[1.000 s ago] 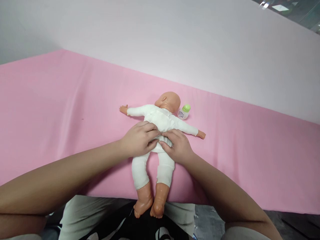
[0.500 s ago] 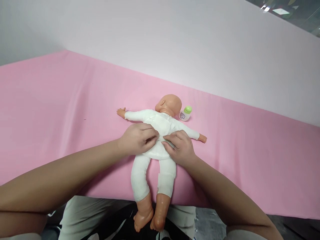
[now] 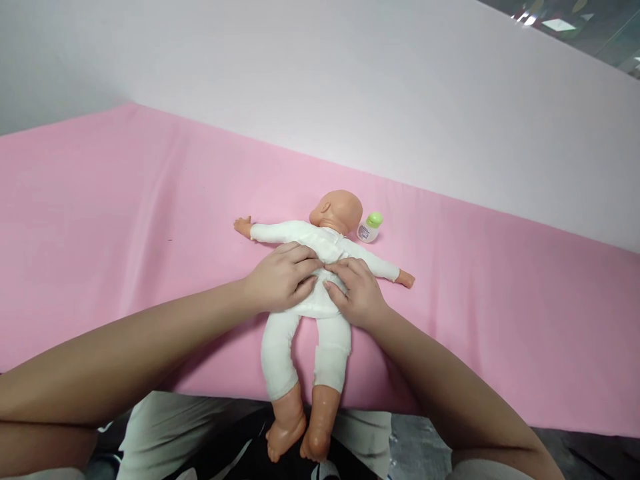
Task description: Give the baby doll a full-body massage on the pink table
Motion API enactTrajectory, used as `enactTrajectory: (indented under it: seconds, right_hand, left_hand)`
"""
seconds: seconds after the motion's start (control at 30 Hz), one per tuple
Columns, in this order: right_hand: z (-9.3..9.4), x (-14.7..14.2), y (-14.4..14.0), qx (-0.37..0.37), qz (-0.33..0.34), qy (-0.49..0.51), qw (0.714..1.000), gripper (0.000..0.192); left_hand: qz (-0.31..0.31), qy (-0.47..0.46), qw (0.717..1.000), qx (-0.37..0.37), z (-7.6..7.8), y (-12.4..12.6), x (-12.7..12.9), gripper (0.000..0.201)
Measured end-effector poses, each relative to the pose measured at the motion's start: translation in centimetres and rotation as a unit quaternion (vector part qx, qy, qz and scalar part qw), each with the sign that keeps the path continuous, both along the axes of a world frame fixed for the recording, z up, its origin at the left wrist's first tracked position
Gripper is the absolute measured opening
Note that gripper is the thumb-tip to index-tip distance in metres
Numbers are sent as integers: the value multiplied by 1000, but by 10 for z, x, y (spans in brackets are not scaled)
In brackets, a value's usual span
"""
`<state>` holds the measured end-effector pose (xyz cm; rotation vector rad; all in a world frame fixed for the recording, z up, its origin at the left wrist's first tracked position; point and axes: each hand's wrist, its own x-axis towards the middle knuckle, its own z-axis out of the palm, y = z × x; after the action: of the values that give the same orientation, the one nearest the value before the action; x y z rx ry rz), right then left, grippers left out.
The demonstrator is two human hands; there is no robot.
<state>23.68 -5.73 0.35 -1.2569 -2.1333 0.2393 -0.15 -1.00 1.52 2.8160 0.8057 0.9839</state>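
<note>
I have one view only, from the head camera: it looks forward and down, close over the pink table (image 3: 100,200), toward a pale wall (image 3: 350,80); top-right corner is probably glass.

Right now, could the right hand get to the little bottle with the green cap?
Probably yes. The right hand rests on the doll's back, and the bottle stands just beyond the doll's shoulder beside its head. Only the doll's low outstretched arm lies between, easy to reach over.
</note>
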Motion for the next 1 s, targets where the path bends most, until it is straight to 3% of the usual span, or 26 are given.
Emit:
enactTrajectory:
  seconds: [0.17,0.43,0.67,0.87,1.0]
  right_hand:
    - [2,-3,-3,42,-30,2,999,48]
    - [-1,2,5,-17,-4,-9,1000,50]
    - [0,1,2,35,-26,-8,999,60]
    - [-3,5,10,-42,15,-20,999,64]
    - [-1,6,10,-49,14,-33,998,65]
  left_hand:
    - [31,-7,999,38,0,-2,0,36]
    - [29,31,999,-19,-2,3,0,42]
    - [54,30,998,30,-4,2,-1,54]
    - [58,58,996,-47,-7,7,-1,61]
    - [58,62,995,-48,-8,8,-2,63]
